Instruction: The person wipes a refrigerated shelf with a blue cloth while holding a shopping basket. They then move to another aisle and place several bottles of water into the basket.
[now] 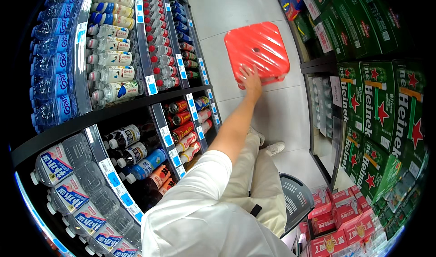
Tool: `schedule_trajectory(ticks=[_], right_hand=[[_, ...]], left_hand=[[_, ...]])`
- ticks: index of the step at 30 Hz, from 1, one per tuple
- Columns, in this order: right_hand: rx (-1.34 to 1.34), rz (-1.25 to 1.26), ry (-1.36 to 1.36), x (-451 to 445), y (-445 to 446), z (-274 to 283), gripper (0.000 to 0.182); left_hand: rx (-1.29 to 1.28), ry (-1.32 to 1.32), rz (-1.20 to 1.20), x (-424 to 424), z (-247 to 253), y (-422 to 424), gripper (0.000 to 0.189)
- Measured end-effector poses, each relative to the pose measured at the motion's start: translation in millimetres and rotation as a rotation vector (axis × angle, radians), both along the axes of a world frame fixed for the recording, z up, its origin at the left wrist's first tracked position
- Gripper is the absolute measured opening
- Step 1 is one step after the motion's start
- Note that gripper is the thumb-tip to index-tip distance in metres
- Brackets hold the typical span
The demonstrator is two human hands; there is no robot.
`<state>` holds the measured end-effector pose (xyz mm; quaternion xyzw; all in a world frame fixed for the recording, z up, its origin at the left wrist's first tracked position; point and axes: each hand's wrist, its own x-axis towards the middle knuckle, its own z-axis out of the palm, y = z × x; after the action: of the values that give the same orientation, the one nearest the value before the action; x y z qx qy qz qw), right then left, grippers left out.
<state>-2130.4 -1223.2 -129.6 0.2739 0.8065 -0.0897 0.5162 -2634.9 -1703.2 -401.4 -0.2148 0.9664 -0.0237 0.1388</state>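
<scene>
A red plastic stool (260, 47) with a small hole in its square top stands on the tiled floor of a shop aisle. My left hand (251, 81) reaches down to its near edge, fingers spread over the rim; whether they grip it cannot be told. My right hand is out of view. A grey plastic shopping basket (295, 197) is beside my right leg, partly hidden by my body. Both my shoes are on the floor, short of the stool.
Shelves on the left hold water bottles (117, 71), large clear bottles (73, 192) and drink cans (180, 117). Green beer cartons (378, 103) are stacked on the right. Red drink cartons (344, 209) are piled at the lower right, beyond the basket.
</scene>
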Motion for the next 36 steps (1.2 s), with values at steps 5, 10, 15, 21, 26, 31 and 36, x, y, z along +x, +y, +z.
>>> schedule_trajectory(ticks=[5,10,15,21,26,31,36], right_hand=[[0.010,-0.079,-0.018,11,-32,-1,0.074],[0.013,-0.046,-0.023,-12,-28,5,0.075],[0.032,-0.121,-0.047,-6,-65,2,0.076],[0.038,-0.116,-0.084,-33,-78,0,0.078],[0.060,-0.159,-0.111,-52,-103,1,0.080],[0.053,-0.199,-0.142,-89,-122,2,0.081],[0.066,-0.268,-0.172,-108,-149,19,0.083]], left_hand=[[0.335,-0.177,0.272,-20,30,-67,0.102],[0.727,0.189,0.373,-25,-58,-142,0.111],[1.297,0.384,1.004,-76,-20,-156,0.113],[0.950,0.515,0.831,-87,-20,-181,0.067],[0.795,0.524,0.881,-133,-21,-201,0.064],[0.838,0.591,0.975,-175,-22,-232,0.064],[0.964,0.580,1.040,-199,-6,-226,0.058]])
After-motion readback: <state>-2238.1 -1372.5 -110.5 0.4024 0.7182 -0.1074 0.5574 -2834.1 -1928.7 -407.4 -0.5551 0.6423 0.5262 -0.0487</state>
